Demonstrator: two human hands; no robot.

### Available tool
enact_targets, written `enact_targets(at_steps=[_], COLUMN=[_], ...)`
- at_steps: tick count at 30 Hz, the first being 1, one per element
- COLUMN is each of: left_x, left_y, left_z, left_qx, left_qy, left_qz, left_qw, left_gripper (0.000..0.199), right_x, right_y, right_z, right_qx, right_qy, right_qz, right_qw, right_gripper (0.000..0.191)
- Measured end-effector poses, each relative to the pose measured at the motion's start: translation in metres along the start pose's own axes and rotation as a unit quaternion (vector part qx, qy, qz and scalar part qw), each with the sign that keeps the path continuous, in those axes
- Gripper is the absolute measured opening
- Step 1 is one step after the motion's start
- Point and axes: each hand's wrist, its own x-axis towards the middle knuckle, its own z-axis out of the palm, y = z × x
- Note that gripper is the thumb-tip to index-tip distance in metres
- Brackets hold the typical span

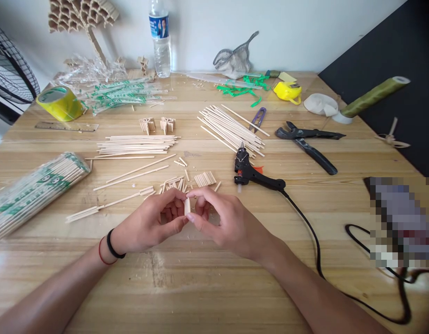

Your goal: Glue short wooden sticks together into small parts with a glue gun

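Between my two hands is a small bundle of short wooden stick pieces [188,207], held upright at the fingertips. My left hand [153,215] pinches it from the left, thumb below and index finger above. From the right, my right hand [224,218] pinches the same bundle with thumb and index finger. Just beyond the fingers lie loose cut stick pieces [177,183] and a flat row of short sticks [205,179]. To the right rests a black glue gun [254,172], its nozzle pointing away from me.
Long sticks [137,144] and another pile [231,127] lie farther back. A bagged stick pack [43,190] is at left. Pliers [310,141], purple snips [258,118], yellow tape [61,103] and a water bottle [161,41] stand around. The glue gun's cord [313,232] loops at right.
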Motion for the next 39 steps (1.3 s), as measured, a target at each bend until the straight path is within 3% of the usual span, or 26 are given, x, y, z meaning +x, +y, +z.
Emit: enact_targets(at_steps=[39], left_x=[0.0011], left_y=[-0.0002], left_z=[0.0007], left_qx=[0.04], left_qy=[0.007], left_qz=[0.004], left_qw=[0.999], left_gripper=[0.019], right_x=[0.0005], right_y=[-0.0007], right_z=[-0.0009], right_qx=[-0.002], right_qy=[-0.013], right_qz=[0.017], right_qw=[1.0], right_gripper=[0.027])
